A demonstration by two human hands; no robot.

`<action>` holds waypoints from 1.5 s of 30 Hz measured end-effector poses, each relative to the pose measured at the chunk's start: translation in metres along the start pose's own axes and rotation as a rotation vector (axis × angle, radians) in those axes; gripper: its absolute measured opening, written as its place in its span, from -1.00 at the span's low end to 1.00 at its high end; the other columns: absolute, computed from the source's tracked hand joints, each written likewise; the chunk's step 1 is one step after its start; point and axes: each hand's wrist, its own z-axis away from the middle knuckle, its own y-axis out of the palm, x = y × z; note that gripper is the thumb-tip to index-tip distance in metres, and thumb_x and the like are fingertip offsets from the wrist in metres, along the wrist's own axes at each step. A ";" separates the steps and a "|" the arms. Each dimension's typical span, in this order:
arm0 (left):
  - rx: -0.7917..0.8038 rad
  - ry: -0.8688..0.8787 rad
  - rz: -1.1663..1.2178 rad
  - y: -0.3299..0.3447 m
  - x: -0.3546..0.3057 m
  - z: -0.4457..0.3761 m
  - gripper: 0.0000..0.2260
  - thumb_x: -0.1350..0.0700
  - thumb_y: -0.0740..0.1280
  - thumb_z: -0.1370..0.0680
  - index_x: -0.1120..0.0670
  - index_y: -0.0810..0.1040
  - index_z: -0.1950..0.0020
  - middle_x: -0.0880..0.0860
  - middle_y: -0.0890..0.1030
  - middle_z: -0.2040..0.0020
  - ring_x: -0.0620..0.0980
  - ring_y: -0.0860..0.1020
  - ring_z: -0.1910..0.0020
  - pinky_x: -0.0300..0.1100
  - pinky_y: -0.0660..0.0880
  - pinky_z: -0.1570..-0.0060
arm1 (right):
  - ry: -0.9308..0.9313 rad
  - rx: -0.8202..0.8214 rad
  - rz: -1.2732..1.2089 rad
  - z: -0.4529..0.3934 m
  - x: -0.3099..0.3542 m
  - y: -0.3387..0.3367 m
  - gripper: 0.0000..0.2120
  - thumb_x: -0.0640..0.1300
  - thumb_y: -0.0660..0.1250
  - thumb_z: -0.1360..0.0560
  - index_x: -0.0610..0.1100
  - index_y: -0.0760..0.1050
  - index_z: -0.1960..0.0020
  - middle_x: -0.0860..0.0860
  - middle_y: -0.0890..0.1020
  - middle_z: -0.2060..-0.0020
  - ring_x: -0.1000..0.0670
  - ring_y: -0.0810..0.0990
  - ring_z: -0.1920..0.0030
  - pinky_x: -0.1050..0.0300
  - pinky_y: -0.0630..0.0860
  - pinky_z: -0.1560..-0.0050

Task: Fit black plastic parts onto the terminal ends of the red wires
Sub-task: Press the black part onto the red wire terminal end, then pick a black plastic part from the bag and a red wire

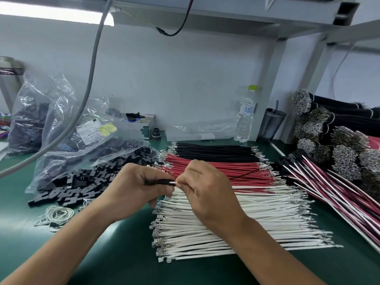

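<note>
Head view: left hand (135, 182) grip on black plastic part (162, 181), right hand (205, 186) pinching white wire (172, 183).

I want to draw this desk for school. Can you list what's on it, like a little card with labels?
left hand: grips a black plastic part
right hand: pinches a white wire at the part's end
wire rows: black wires, red wires, white wires
loose black parts: spilling from a clear bag
far edge: water bottle, dark cup
table: green
</note>
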 end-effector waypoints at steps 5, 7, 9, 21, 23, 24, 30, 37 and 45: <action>-0.045 0.019 0.150 0.001 -0.007 -0.001 -0.86 0.13 0.52 -0.40 0.04 0.78 0.06 0.17 0.72 0.24 0.04 0.54 0.46 -0.17 0.57 0.37 | -0.018 -0.103 0.000 -0.004 -0.008 -0.011 -0.87 -0.07 0.39 -0.59 -0.10 0.62 0.09 0.08 0.54 0.18 0.06 0.48 0.17 0.10 0.47 0.22; -0.097 0.026 0.215 -0.002 -0.008 -0.001 -0.84 0.17 0.51 -0.40 0.10 0.78 0.04 0.19 0.72 0.25 0.04 0.55 0.45 -0.23 0.55 0.38 | -0.012 -0.097 0.102 -0.007 -0.013 -0.016 -0.83 0.04 0.32 -0.61 -0.04 0.59 0.00 0.11 0.54 0.10 0.05 0.47 0.08 0.11 0.44 0.13; -0.178 0.009 0.286 -0.008 -0.005 -0.001 -0.82 0.20 0.48 -0.40 0.13 0.77 0.02 0.21 0.72 0.23 0.02 0.56 0.45 -0.29 0.53 0.40 | 0.060 -0.012 0.168 -0.005 -0.020 -0.021 -0.77 0.12 0.26 -0.62 0.01 0.55 -0.14 0.13 0.54 0.00 0.07 0.48 -0.02 0.11 0.46 0.02; -0.514 -0.047 -0.549 -0.034 0.031 -0.012 -0.84 0.21 0.53 -0.51 0.01 0.77 -0.05 -0.09 0.70 0.04 -0.07 0.64 0.15 -0.16 0.52 0.10 | 0.512 -0.485 0.468 -0.017 -0.114 -0.184 -0.78 0.18 0.15 -0.63 0.08 0.47 -0.07 0.10 0.53 0.28 0.02 0.49 0.31 0.10 0.45 0.26; -0.507 -0.038 -0.664 -0.036 0.033 -0.012 -0.86 0.17 0.51 -0.53 -0.04 0.78 -0.01 -0.13 0.69 0.02 -0.02 0.65 0.14 -0.07 0.56 0.10 | 0.726 -0.269 0.636 0.019 -0.163 -0.202 -0.84 0.08 0.18 -0.60 0.03 0.45 0.06 0.01 0.54 0.39 -0.12 0.54 0.39 -0.04 0.58 0.30; -0.499 -0.044 -0.725 -0.037 0.033 -0.012 -0.87 0.15 0.49 -0.55 -0.08 0.78 0.00 -0.15 0.69 0.01 -0.01 0.65 0.12 -0.07 0.57 0.11 | 0.867 -0.143 0.662 0.037 -0.186 -0.203 -0.84 -0.02 0.23 -0.57 -0.02 0.46 0.17 -0.04 0.53 0.45 -0.16 0.56 0.42 -0.09 0.60 0.33; -0.262 -0.126 -1.000 -0.046 0.040 -0.011 -0.84 0.04 0.40 -0.56 -0.14 0.75 -0.07 -0.19 0.61 -0.11 -0.08 0.55 -0.13 -0.14 0.54 -0.05 | 1.232 0.527 0.749 0.122 -0.257 -0.187 -0.69 -0.14 0.52 -0.36 -0.16 0.53 0.49 -0.12 0.54 0.49 -0.16 0.60 0.34 0.01 0.58 0.24; -0.085 -0.166 -1.305 -0.041 0.041 -0.015 -0.78 -0.14 0.30 -0.61 -0.09 0.69 -0.06 -0.16 0.53 -0.01 -0.06 0.50 -0.12 -0.15 0.46 -0.09 | 0.718 -0.007 0.751 0.050 -0.165 -0.151 -0.94 0.00 0.41 -0.48 0.10 0.66 0.07 -0.01 0.66 0.11 -0.08 0.58 0.21 0.21 0.44 0.28; -0.057 -0.102 -1.370 -0.026 0.038 -0.017 -0.69 -0.22 0.20 -0.66 -0.12 0.66 -0.15 -0.17 0.59 -0.06 -0.08 0.54 -0.11 -0.16 0.44 -0.15 | 0.543 0.326 0.002 -0.068 -0.105 0.021 -0.79 -0.16 0.38 -0.57 0.04 0.69 -0.14 0.11 0.70 -0.12 0.10 0.63 -0.13 0.14 0.52 -0.19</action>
